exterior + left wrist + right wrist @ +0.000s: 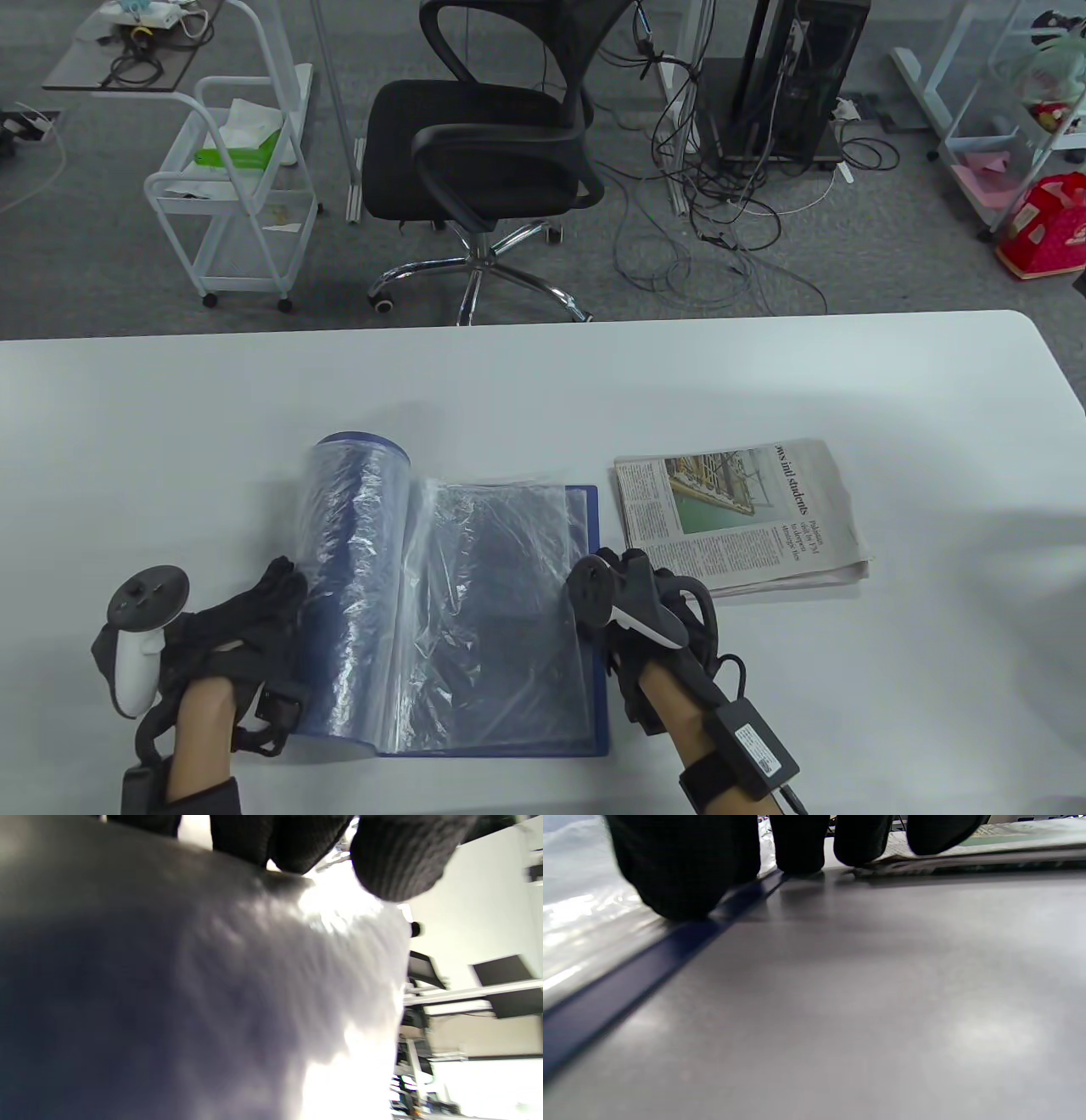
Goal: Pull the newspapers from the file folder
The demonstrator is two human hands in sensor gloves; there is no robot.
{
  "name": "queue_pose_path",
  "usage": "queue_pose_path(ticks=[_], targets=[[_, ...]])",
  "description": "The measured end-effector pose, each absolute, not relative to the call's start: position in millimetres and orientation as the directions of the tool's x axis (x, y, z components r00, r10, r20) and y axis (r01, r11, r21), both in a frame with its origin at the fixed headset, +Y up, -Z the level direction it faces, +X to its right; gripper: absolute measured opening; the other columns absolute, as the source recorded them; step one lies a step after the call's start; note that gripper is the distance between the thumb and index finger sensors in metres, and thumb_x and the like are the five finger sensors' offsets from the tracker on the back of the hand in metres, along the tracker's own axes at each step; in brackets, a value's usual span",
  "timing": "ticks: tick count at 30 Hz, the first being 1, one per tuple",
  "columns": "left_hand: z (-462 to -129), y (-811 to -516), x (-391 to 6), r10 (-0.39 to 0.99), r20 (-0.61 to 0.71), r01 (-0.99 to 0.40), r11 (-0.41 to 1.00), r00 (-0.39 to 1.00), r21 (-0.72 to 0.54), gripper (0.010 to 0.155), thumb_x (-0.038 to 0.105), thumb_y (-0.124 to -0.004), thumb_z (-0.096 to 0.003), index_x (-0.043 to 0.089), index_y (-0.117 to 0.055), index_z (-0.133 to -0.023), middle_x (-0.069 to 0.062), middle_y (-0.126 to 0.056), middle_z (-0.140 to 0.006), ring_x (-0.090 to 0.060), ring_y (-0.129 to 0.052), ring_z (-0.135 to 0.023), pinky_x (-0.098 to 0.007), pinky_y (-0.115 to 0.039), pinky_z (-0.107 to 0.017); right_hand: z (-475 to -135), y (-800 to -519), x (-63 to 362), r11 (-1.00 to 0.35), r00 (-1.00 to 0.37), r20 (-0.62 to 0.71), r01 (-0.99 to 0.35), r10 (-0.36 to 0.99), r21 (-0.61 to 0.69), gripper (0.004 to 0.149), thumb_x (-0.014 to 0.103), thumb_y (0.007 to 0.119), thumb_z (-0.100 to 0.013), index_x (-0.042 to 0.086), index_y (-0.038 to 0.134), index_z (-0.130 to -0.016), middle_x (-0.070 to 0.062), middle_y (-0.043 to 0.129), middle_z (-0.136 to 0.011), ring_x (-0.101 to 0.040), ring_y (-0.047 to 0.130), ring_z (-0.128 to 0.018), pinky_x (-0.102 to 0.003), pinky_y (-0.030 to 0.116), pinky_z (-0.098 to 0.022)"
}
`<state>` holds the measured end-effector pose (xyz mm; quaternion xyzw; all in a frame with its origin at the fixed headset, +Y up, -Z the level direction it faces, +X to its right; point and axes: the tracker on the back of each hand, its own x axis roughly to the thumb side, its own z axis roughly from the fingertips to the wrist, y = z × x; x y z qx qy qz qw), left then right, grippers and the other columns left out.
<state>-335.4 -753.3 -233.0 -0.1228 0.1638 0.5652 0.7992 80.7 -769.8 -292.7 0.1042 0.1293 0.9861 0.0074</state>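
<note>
A blue file folder (587, 503) lies open on the white table (848, 382), its clear plastic sleeves (492, 594) empty of paper as far as I can see. The left sleeves curl up in a roll (356, 518). A stack of folded newspapers (738, 518) lies just right of the folder. My left hand (276, 594) rests on the rolled sleeves at the folder's left edge; its fingers (403, 857) lie on blurred plastic (191, 984). My right hand (632, 577) rests at the folder's right edge, its fingertips (683, 878) on the blue edge (628, 984) and the table, close to the newspapers (988, 840).
Behind the table stand a black office chair (484, 161), a white trolley (229, 187) and a tangle of cables (721, 212) on the floor. The table's far edge runs across the middle of the table view.
</note>
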Motion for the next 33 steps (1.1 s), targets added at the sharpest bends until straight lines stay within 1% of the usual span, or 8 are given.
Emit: queue_pose_path(ticks=[4, 6, 9, 13, 20, 26, 29, 33], targets=[[-238, -738, -318, 0.869, -0.298, -0.912, 0.411, 0.395, -0.01, 0.081, 0.042, -0.086, -0.045, 0.021, -0.047, -0.112, -0.023, -0.053, -0.119, -0.06, -0.075, -0.095, -0.068, -0.067, -0.063, -293, -770, 81, -0.966, -0.978, 0.203, 0.009, 0.045, 0.258, 0.059, 0.043, 0.084, -0.037, 0.036, 0.068, -0.094, -0.004, 0.062, -0.109, -0.042, 0.06, -0.104, -0.066, 0.058, -0.066], [-238, -731, -308, 0.844, -0.279, -0.873, 0.486, 0.457, 0.038, 0.088, 0.04, -0.088, -0.0442, 0.003, -0.043, -0.111, -0.03, -0.077, -0.107, -0.048, -0.088, -0.081, -0.059, -0.072, -0.06, -293, -770, 81, -0.966, -0.978, 0.203, 0.007, 0.047, 0.258, 0.059, 0.043, 0.084, -0.037, 0.036, 0.068, -0.094, -0.004, 0.062, -0.109, -0.042, 0.06, -0.104, -0.066, 0.058, -0.066], [-242, -728, -291, 0.859, -0.226, -0.887, 0.457, 0.46, -0.069, 0.084, 0.038, -0.087, -0.0449, 0.001, -0.05, -0.11, -0.016, -0.098, -0.082, -0.035, -0.102, -0.058, -0.053, -0.082, -0.049, -293, -770, 81, -0.965, -0.978, 0.203, 0.006, 0.048, 0.26, 0.059, 0.043, 0.084, -0.037, 0.036, 0.068, -0.094, -0.004, 0.062, -0.109, -0.042, 0.06, -0.104, -0.066, 0.058, -0.066], [-244, -731, -263, 0.857, -0.229, -0.886, 0.442, 0.462, -0.138, 0.065, 0.036, -0.086, -0.0457, 0.003, -0.078, -0.101, -0.006, -0.11, -0.061, -0.026, -0.111, -0.039, -0.047, -0.092, -0.037, -293, -770, 81, -0.966, -0.978, 0.204, 0.002, 0.053, 0.26, 0.06, 0.043, 0.084, -0.037, 0.036, 0.068, -0.094, -0.004, 0.062, -0.109, -0.041, 0.06, -0.104, -0.066, 0.058, -0.066], [-244, -739, -217, 0.894, -0.198, -0.904, 0.352, 0.401, -0.242, 0.047, 0.034, -0.08, -0.0496, 0.009, -0.087, -0.088, -0.007, -0.112, -0.063, -0.022, -0.116, -0.03, -0.042, -0.097, -0.03, -294, -768, 83, -0.971, -0.977, 0.205, -0.014, 0.064, 0.238, 0.059, 0.045, 0.082, -0.037, 0.035, 0.069, -0.094, -0.005, 0.064, -0.109, -0.041, 0.062, -0.103, -0.066, 0.059, -0.065], [-244, -741, -190, 0.898, -0.18, -0.903, 0.356, 0.402, -0.241, 0.046, 0.033, -0.078, -0.0505, 0.008, -0.087, -0.089, -0.009, -0.112, -0.066, -0.023, -0.119, -0.029, -0.042, -0.098, -0.028, -297, -740, 112, -0.94, -0.944, 0.101, -0.293, 0.314, 0.177, 0.056, 0.045, 0.079, -0.039, 0.03, 0.073, -0.093, -0.009, 0.075, -0.103, -0.04, 0.085, -0.09, -0.062, 0.07, -0.06], [-246, -742, -172, 0.888, -0.157, -0.887, 0.387, 0.432, -0.252, 0.047, 0.035, -0.079, -0.0499, 0.01, -0.088, -0.088, -0.009, -0.113, -0.065, -0.023, -0.118, -0.026, -0.041, -0.097, -0.026, -295, -719, 139, -0.877, -0.876, 0.046, -0.478, 0.48, 0.053, 0.056, 0.047, 0.076, -0.04, 0.028, 0.074, -0.093, -0.012, 0.079, -0.1, -0.042, 0.087, -0.087, -0.063, 0.071, -0.058], [-250, -744, -151, 0.876, -0.142, -0.867, 0.41, 0.46, -0.282, 0.049, 0.038, -0.079, -0.0499, 0.011, -0.089, -0.089, -0.01, -0.113, -0.067, -0.024, -0.119, -0.028, -0.042, -0.098, -0.027, -292, -701, 166, -0.831, -0.837, 0.039, -0.548, 0.547, -0.099, 0.056, 0.048, 0.075, -0.04, 0.027, 0.075, -0.092, -0.012, 0.081, -0.098, -0.041, 0.088, -0.085, -0.062, 0.072, -0.057]])
